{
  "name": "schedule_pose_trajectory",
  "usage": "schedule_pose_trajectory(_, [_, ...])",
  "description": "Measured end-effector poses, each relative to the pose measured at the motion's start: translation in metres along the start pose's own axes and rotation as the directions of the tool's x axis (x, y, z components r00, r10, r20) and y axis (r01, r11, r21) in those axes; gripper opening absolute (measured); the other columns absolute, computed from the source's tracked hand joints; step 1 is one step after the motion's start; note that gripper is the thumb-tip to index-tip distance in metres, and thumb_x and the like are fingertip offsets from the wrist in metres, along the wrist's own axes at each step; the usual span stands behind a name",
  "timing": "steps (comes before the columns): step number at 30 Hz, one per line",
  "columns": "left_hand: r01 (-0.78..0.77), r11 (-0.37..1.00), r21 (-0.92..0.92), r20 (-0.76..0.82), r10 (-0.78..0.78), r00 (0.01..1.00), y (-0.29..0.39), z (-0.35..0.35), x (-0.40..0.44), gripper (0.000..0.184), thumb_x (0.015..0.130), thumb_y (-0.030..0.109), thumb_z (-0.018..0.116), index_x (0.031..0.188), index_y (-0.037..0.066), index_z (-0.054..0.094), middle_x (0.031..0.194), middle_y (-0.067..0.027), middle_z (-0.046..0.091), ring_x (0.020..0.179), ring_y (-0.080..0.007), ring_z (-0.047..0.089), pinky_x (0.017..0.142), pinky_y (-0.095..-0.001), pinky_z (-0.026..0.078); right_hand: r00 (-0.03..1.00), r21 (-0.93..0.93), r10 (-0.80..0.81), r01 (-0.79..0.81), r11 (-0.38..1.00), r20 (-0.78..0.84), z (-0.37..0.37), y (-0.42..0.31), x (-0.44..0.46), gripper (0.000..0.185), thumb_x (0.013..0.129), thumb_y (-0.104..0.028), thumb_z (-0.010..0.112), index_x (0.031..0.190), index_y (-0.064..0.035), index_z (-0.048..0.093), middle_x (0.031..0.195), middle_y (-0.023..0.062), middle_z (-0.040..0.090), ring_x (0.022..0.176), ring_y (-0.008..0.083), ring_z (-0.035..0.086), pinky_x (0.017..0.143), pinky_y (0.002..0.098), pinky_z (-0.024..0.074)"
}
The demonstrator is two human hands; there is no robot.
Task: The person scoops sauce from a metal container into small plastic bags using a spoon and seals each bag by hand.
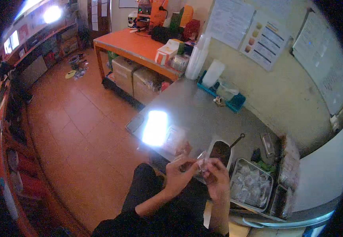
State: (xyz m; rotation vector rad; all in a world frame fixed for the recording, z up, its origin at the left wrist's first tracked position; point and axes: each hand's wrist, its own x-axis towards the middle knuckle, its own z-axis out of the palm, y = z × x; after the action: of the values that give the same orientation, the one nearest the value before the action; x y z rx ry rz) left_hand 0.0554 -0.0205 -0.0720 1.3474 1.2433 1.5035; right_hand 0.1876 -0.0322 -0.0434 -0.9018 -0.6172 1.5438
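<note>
Both my hands meet over the near edge of the metal table, fingers pinched around a small clear plastic bag (pixel 202 158). My left hand (pixel 178 174) grips it from the left, and my right hand (pixel 217 179) has its fingers closed on the other side. What is inside the bag is too blurred to make out. Just beyond my right hand stands a metal pan (pixel 227 162) with dark contents and a long-handled spoon (pixel 238 140) leaning out. To its right, a metal tray (pixel 272 185) holds several small clear bags (pixel 250 183).
A larger clear plastic bag (pixel 174 137) lies on the metal table (pixel 191 106) beside a bright glare. Teal baskets (pixel 236 103) and stacked plastic cups (pixel 197 61) stand along the wall. Packed plastic bundles (pixel 289 166) flank the tray. Behind is an orange table (pixel 132 43) with cardboard boxes (pixel 146 83) beneath.
</note>
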Motion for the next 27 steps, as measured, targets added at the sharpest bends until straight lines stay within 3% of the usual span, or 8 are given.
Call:
schedule_pose_trajectory(1, [0.391, 0.890, -0.232, 0.224, -0.343, 0.912, 0.004, -0.004, -0.001, 0.012, 0.081, 0.005, 0.062, 0.092, 0.000, 0.064, 0.089, -0.0034, 0.061, 0.081, -0.0109, 0.055, 0.069, -0.0215, 0.044, 1.000, -0.035, -0.001, 0.000, 0.999, -0.028, 0.002, 0.002, 0.001, 0.010, 0.082, -0.008, 0.060, 0.090, -0.0031, 0.057, 0.080, 0.0040, 0.059, 0.067, 0.0118, 0.055, 0.056, 0.0220, 0.0452])
schedule_pose_trajectory(2, [0.389, 0.891, -0.233, 0.221, -0.341, 0.914, 0.002, -0.009, 0.001, 0.012, 0.081, 0.005, 0.062, 0.092, 0.000, 0.064, 0.089, -0.0034, 0.061, 0.081, -0.0109, 0.055, 0.069, -0.0215, 0.044, 0.999, -0.069, -0.005, 0.002, 0.998, -0.054, 0.004, 0.004, 0.003, 0.010, 0.081, -0.007, 0.060, 0.090, -0.0028, 0.058, 0.079, 0.0039, 0.059, 0.065, 0.0109, 0.054, 0.053, 0.0205, 0.0443])
schedule_pose_trajectory(4, [0.637, 0.408, -0.654, 0.479, -0.429, 0.766, -0.002, -0.015, 0.003, 0.017, 0.079, 0.008, 0.064, 0.095, 0.003, 0.066, 0.085, -0.0028, 0.064, 0.072, -0.0091, 0.057, 0.065, -0.0203, 0.044, 0.998, -0.072, 0.013, -0.018, 0.997, -0.060, 0.001, 0.007, 0.005, 0.010, 0.081, -0.006, 0.060, 0.090, -0.0023, 0.059, 0.078, 0.0044, 0.059, 0.063, 0.0107, 0.054, 0.053, 0.0204, 0.0443])
schedule_pose_trajectory(8, [0.625, 0.395, -0.673, 0.455, -0.445, 0.771, 0.000, -0.020, 0.007, 0.015, 0.077, 0.008, 0.066, 0.091, 0.002, 0.067, 0.079, -0.0013, 0.064, 0.066, -0.0089, 0.057, 0.059, -0.0206, 0.045, 0.999, -0.154, 0.048, -0.045, 0.987, 0.014, -0.001, 0.012, 0.009, 0.004, 0.079, -0.003, 0.059, 0.084, -0.0024, 0.060, 0.073, 0.0050, 0.060, 0.057, 0.0103, 0.053, 0.051, 0.0198, 0.0430])
schedule_pose_trajectory(12, [0.281, 0.936, -0.213, 0.117, -0.261, 0.958, -0.008, -0.020, 0.013, 0.015, 0.075, 0.009, 0.067, 0.088, 0.001, 0.067, 0.071, -0.0044, 0.064, 0.058, -0.0106, 0.058, 0.054, -0.0230, 0.046, 0.974, -0.435, -0.196, 0.128, 0.891, -0.113, 0.005, 0.024, 0.015, 0.005, 0.074, -0.002, 0.061, 0.077, -0.0032, 0.058, 0.067, 0.0042, 0.058, 0.055, 0.0096, 0.051, 0.050, 0.0187, 0.0412])
schedule_pose_trajectory(14, [0.045, 0.993, 0.105, 0.019, -0.047, 0.999, -0.021, -0.019, 0.016, 0.016, 0.072, 0.008, 0.069, 0.086, 0.000, 0.066, 0.069, -0.0075, 0.065, 0.056, -0.0111, 0.058, 0.052, -0.0241, 0.046, 0.796, -0.846, -0.601, 0.366, 0.387, 0.069, 0.000, 0.029, 0.027, 0.010, 0.068, 0.000, 0.063, 0.075, -0.0036, 0.057, 0.064, 0.0042, 0.057, 0.056, 0.0098, 0.052, 0.050, 0.0198, 0.0420])
schedule_pose_trajectory(17, [-0.075, 0.997, -0.011, 0.059, 0.075, 0.995, -0.029, -0.023, 0.022, 0.019, 0.077, 0.017, 0.069, 0.081, -0.001, 0.065, 0.068, -0.0058, 0.064, 0.056, -0.0103, 0.059, 0.051, -0.0241, 0.048, 0.808, -0.898, -0.566, 0.360, 0.253, 0.164, 0.012, 0.010, 0.019, 0.016, 0.064, 0.001, 0.063, 0.078, -0.0039, 0.058, 0.068, 0.0040, 0.058, 0.059, 0.0108, 0.053, 0.052, 0.0221, 0.0447])
schedule_pose_trajectory(27, [0.346, 0.908, -0.237, 0.152, -0.317, 0.936, 0.025, -0.051, 0.034, 0.015, 0.079, 0.014, 0.065, 0.076, 0.002, 0.056, 0.066, -0.0045, 0.060, 0.058, -0.0111, 0.057, 0.054, -0.0247, 0.048, 0.935, -0.714, -0.294, 0.343, 0.610, 0.198, 0.028, 0.007, 0.007, 0.011, 0.080, -0.008, 0.064, 0.088, -0.0015, 0.062, 0.082, 0.0062, 0.062, 0.077, 0.0140, 0.063, 0.066, 0.0253, 0.0520])
